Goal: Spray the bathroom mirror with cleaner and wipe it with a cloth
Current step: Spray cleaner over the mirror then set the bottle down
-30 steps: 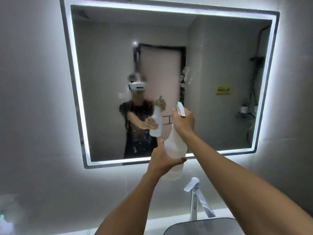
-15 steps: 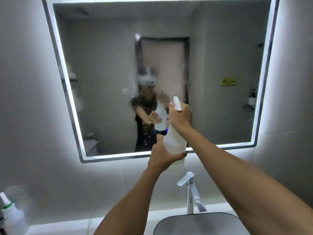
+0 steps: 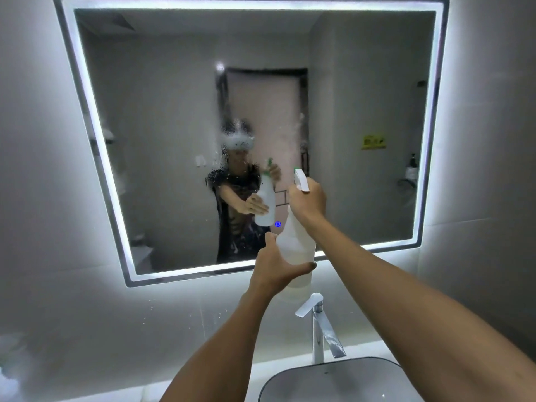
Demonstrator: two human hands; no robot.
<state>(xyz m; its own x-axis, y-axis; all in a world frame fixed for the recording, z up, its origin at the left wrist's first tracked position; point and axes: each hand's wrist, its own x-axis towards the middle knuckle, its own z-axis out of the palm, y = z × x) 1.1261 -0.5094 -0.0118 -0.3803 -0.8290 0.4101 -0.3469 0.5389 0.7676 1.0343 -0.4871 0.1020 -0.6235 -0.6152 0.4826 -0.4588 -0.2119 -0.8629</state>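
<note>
A wall mirror (image 3: 362,117) with a lit white border fills the upper view. Spray droplets and a misted patch cover its centre. I hold a white spray bottle (image 3: 295,242) up in front of its lower middle, nozzle pointing at the glass. My left hand (image 3: 275,265) grips the bottle's body from the left. My right hand (image 3: 307,201) wraps the neck and trigger at the top. No cloth is in view.
A chrome tap (image 3: 319,326) stands below the bottle, over a grey basin (image 3: 336,381) at the bottom edge. A white counter strip (image 3: 203,387) runs along the grey wall. A small blue light (image 3: 278,224) glows on the mirror. Something blurred and white lies at the far bottom left.
The misted, droplet-covered patch in the mirror's centre has grown. Both hands keep their hold on the bottle; the view shifted slightly, and the bottle seen at the bottom left is out of frame.
</note>
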